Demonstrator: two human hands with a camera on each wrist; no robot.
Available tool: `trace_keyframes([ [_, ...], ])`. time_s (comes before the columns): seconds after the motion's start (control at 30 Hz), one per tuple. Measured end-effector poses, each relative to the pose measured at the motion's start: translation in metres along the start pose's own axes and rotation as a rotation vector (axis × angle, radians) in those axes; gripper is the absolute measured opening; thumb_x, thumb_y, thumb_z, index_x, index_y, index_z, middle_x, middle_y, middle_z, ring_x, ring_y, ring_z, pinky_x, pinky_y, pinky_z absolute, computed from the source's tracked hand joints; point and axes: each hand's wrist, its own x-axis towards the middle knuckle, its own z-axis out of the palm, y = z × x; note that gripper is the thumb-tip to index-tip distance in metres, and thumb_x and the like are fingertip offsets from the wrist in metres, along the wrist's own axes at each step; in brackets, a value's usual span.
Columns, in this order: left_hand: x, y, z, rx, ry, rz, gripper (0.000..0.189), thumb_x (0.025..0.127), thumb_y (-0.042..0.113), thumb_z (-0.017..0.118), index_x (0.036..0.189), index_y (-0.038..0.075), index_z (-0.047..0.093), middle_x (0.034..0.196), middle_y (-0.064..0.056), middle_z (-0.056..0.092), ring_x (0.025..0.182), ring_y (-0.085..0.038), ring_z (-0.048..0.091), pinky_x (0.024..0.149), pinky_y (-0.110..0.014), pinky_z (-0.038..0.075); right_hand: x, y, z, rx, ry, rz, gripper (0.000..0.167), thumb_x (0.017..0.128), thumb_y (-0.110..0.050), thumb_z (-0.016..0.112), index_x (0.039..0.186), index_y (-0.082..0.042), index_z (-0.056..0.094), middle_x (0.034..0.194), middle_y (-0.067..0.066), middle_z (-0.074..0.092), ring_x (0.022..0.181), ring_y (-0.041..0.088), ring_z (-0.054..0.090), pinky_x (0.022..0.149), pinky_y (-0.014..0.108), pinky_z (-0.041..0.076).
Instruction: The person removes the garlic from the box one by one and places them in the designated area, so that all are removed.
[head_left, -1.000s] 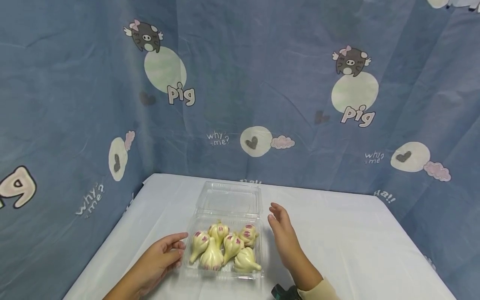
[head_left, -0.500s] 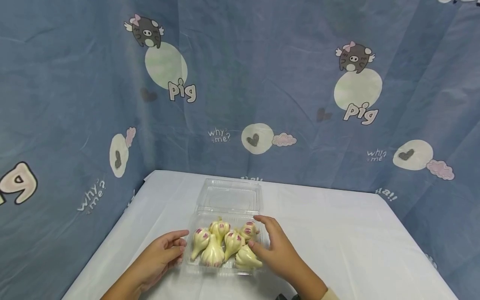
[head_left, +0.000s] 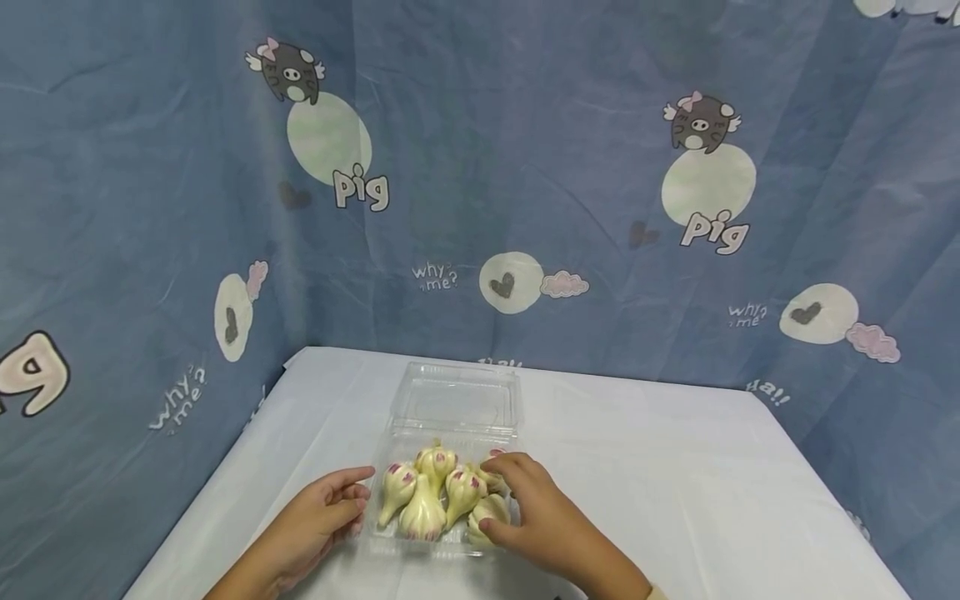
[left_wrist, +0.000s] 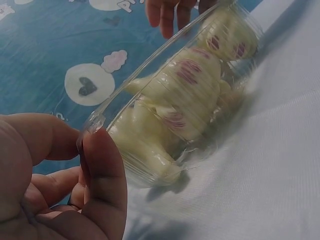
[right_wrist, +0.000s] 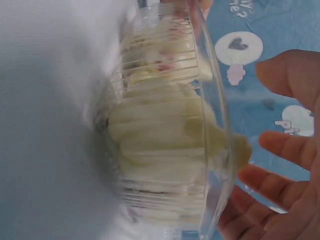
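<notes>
A clear plastic clamshell box [head_left: 431,547] holds several cream-coloured garlic bulbs [head_left: 422,512] with purple streaks, lying in its base. My left hand [head_left: 326,517] is at the box's left side; in the left wrist view its thumb and finger pinch the box rim [left_wrist: 98,114]. Over the right side of the box reaches my right hand [head_left: 536,517], fingers spread and nothing gripped. It partly covers the front right bulb [head_left: 486,521] and the one behind. In the right wrist view, a bulb's stem [right_wrist: 240,150] pokes above the rim close to the fingertips.
The box's hinged clear lid [head_left: 456,398] lies folded back behind the base. A white cloth [head_left: 660,467] covers the table. Blue printed curtains [head_left: 600,150] hang behind it and along the left.
My right hand has moved left from beside the box to over the bulbs on its right side. The left hand has stayed at the left edge.
</notes>
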Motion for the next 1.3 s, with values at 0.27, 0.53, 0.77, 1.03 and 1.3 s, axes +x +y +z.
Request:
trace_keyframes([
  [0.27,-0.001,-0.005,-0.001,0.002,-0.015,0.002,0.064,0.105,0.003,0.058,0.158,-0.011,0.027,0.114,-0.010,0.057,0.086,-0.013,0.058,0.073,-0.025,0.059,0.001,-0.008,0.003,-0.110,-0.061,0.026,0.065,0.090,-0.045,0.080,0.147,-0.023,0.055,0.148,-0.001,0.050,0.138,0.025,0.048,0.107,0.050,0.052],
  [0.53,0.000,-0.006,-0.001,-0.003,-0.016,0.007,0.064,0.104,0.003,0.058,0.158,-0.011,0.027,0.114,-0.010,0.057,0.085,-0.013,0.058,0.073,-0.025,0.058,0.004,-0.010,0.004,-0.147,-0.082,0.047,0.061,0.088,-0.050,0.081,0.139,-0.023,0.061,0.140,0.001,0.057,0.130,0.025,0.053,0.105,0.050,0.052],
  [0.77,-0.001,-0.005,0.000,-0.009,-0.019,0.005,0.065,0.104,0.003,0.057,0.159,-0.011,0.025,0.113,-0.008,0.056,0.085,-0.012,0.057,0.073,-0.025,0.058,0.006,-0.010,0.005,-0.192,-0.086,0.036,0.051,0.087,-0.046,0.081,0.130,-0.024,0.065,0.129,0.000,0.063,0.123,0.025,0.059,0.102,0.045,0.053],
  [1.03,0.001,-0.002,0.000,-0.024,-0.026,0.004,0.065,0.104,0.004,0.058,0.159,-0.010,0.027,0.114,-0.009,0.057,0.084,-0.011,0.057,0.073,-0.024,0.058,0.011,-0.007,0.005,-0.203,-0.072,0.036,0.046,0.082,-0.041,0.086,0.120,-0.024,0.068,0.110,-0.010,0.066,0.105,0.015,0.059,0.086,0.035,0.052],
  [1.3,0.001,-0.003,0.000,-0.031,-0.032,0.003,0.066,0.104,0.005,0.059,0.159,-0.010,0.027,0.114,-0.009,0.057,0.084,-0.011,0.057,0.074,-0.025,0.058,0.016,-0.009,0.006,-0.213,-0.085,0.071,0.040,0.079,-0.038,0.088,0.111,-0.020,0.072,0.097,-0.013,0.066,0.095,0.012,0.060,0.081,0.033,0.051],
])
